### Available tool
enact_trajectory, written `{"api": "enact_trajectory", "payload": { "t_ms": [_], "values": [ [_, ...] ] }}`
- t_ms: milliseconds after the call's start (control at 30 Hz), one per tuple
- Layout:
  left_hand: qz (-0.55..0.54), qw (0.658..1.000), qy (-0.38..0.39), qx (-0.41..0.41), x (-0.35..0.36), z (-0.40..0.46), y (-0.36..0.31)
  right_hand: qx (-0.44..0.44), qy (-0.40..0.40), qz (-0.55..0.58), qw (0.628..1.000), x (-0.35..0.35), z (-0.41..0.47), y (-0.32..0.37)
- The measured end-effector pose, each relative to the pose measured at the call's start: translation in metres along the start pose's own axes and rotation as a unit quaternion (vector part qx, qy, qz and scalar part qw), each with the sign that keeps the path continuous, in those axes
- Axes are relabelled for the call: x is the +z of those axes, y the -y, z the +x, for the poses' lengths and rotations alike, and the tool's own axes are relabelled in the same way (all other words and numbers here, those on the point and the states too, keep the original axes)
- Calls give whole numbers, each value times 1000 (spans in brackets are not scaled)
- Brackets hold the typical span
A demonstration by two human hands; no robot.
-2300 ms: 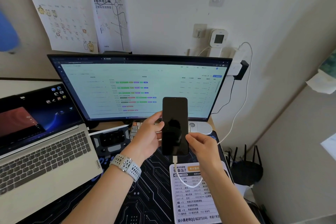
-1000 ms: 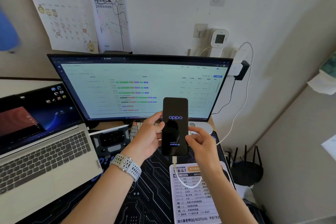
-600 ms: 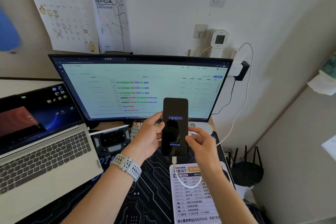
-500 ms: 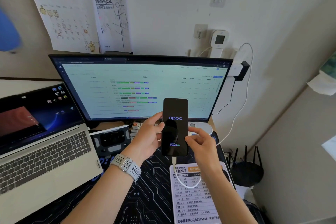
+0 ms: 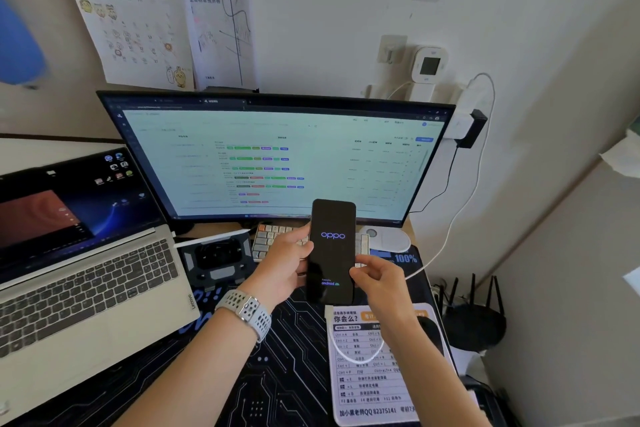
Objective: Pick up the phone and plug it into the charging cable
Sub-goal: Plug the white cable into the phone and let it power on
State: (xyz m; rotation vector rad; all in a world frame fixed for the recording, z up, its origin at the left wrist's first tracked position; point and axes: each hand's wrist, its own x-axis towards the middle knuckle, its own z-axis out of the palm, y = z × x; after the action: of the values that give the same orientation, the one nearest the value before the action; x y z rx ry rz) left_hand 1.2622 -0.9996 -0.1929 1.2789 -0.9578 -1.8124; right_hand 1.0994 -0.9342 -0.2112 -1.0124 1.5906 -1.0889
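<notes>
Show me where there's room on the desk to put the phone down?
Best free patch: the dark desk mat between the laptop and the white shortcut card, under the left hand. Behind the phone it is crowded: black gadget, keyboard, monitor. The card carries the white cable loop.

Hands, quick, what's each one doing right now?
Left hand: closed on the upright black OPPO smartphone.
Right hand: fingers pinched at the phone's right edge.
</notes>
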Motion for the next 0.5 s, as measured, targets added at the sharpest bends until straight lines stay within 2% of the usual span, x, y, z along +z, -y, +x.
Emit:
{"api": "enact_trajectory", "payload": {
  "t_ms": [500],
  "values": [
    [149,982,-100,-51,-16,28,79,99,29,-100,990,18,17,-77]
  ]
}}
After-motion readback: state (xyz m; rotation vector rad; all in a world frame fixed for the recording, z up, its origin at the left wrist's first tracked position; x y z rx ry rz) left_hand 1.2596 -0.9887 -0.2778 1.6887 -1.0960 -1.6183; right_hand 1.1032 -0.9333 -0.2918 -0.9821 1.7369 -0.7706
